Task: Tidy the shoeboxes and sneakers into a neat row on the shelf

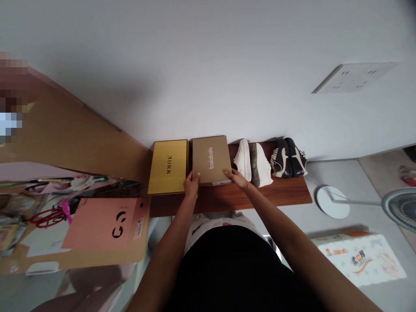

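The left hand (191, 184) is on the near edge of the box at its left corner, fingers curled against it. The right hand (235, 179) is at the near right corner, fingers laid over the edge. The two hands stand apart, with the box held between them. Whether the box is lifted off its support cannot be determined from this view.

The tan balabala shoebox (211, 158) lies flat on a dark wooden counter (279, 193), lid facing up, with a small white label visible on its near side. A yellow MMOK box (168, 167) lies just beside it on the left. To its right are a pair of white sneakers (251, 164), then a pair of dark sneakers with pale trim (289, 158), both lying on their sides on the counter.

The counter runs along a white wall (195, 65), which carries a flat white socket plate (354, 77). Left of the counter stand a large cardboard panel (65, 130) and a pink card with black markings (104, 223). On the floor at right are a fan (401, 208) with a round white base (332, 201) and a printed package (360, 260).
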The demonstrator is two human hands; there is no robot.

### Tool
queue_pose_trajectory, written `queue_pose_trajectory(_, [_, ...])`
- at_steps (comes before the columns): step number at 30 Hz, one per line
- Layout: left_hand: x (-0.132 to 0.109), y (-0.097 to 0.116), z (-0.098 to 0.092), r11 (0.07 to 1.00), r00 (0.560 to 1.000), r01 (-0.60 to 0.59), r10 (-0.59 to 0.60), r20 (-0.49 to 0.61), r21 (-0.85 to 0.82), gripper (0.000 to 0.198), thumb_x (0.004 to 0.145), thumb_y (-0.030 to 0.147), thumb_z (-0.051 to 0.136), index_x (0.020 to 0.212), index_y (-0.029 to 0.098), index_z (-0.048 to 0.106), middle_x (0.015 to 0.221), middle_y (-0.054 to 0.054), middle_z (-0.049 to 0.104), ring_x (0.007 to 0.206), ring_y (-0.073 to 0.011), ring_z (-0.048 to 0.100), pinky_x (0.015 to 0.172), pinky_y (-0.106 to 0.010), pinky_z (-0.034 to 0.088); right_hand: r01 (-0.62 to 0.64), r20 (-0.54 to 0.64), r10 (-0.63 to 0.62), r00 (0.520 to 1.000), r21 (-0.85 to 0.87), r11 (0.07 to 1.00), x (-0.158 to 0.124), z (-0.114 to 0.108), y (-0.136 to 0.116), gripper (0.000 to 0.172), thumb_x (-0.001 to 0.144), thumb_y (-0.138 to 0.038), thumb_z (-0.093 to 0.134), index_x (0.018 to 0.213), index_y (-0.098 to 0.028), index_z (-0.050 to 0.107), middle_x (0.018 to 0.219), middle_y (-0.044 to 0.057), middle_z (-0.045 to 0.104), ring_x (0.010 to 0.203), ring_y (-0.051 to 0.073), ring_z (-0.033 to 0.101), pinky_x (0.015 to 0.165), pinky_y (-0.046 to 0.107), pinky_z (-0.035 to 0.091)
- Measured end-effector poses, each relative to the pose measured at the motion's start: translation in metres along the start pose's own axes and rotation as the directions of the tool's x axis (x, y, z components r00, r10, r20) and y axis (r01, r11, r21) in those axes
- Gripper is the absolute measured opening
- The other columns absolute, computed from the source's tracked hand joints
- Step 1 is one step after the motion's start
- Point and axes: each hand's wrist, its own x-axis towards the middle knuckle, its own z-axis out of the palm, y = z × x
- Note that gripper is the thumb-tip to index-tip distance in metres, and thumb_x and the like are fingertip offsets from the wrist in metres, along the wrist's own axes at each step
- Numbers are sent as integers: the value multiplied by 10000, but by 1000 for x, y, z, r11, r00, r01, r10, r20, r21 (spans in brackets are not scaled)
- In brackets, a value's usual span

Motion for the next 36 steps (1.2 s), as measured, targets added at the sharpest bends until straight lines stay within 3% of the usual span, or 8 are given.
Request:
queue_pose_trajectory(7, [6, -4, 4, 1000, 1000, 21, -21, -13, 14, 499, 799, 344, 800, 1266, 198, 703, 1192, -104, 756, 1146, -252, 694, 1088, -436, 488, -10, -27, 10, 1000, -30, 1000, 13, -2, 13, 426, 681, -438, 757, 1011, -170, 731, 985, 90, 778, 970, 267, 700, 1018, 485, 499])
queue_pose_trajectory(12, [9, -4, 9, 1000, 1000, 19, -19, -1, 11, 494, 810, 329, 786, 1276, 194, 694, 1195, -101, 755, 1157, -242, 689, 1078, -417, 496, 22, 9, -22, 1000, 18, 1000, 18, 3, 17, 555, 650, -520, 800, 1073, -172, 712, 1087, 97, 771, 1068, 275, 690, 1094, 514, 451])
queue_pose_trajectory(18, [10, -11, 10, 998, 1000, -16, 16, -8, 60, 486, 837, 329, 756, 1298, 194, 679, 1221, -98, 746, 1159, -231, 687, 1072, -389, 493, 78, 14, -78, 997, 23, 997, 23, 9, 22, 699, 570, -646, 848, 1069, -187, 680, 1112, 93, 757, 1147, 293, 653, 1084, 506, 467])
queue_pose_trajectory(23, [8, -16, 9, 980, 998, -56, 60, -14, 193, 480, 885, 331, 704, 1340, 190, 649, 1266, -105, 727, 1182, -232, 677, 1070, -368, 490, 117, -1, -118, 993, -114, 987, 27, 9, 29, 664, 665, -665, 779, 1108, -192, 636, 1178, 109, 729, 1186, 292, 633, 1086, 487, 472])
queue_pose_trajectory(29, [0, -3, 14, 877, 987, -99, 146, -65, 471, 520, 926, 315, 637, 1401, 112, 578, 1424, -199, 608, 1361, -286, 555, 1166, -393, 398, 68, -95, -110, 989, -365, 929, 21, 14, 29, 556, 834, -504, 667, 1237, -128, 597, 1257, 174, 684, 1206, 298, 634, 1089, 471, 474])
queue_pose_trajectory(33, [-25, 5, 25, 824, 938, -287, 344, -30, 489, 583, 951, 331, 597, 1472, 98, 480, 1543, -218, 479, 1466, -281, 428, 1235, -420, 297, 124, -171, -197, 965, -366, 922, 1, -9, 27, 575, 857, -538, 630, 1285, -156, 599, 1294, 172, 668, 1206, 298, 646, 1073, 461, 488])
queue_pose_trajectory(36, [-48, 5, 47, 842, 925, -380, 356, 136, 382, 488, 977, 357, 557, 1426, 168, 526, 1498, -165, 546, 1417, -257, 495, 1202, -414, 361, 200, -280, -290, 915, -309, 930, -23, -57, 28, 631, 871, -585, 584, 1347, -171, 564, 1321, 178, 653, 1136, 287, 676, 1001, 461, 534])
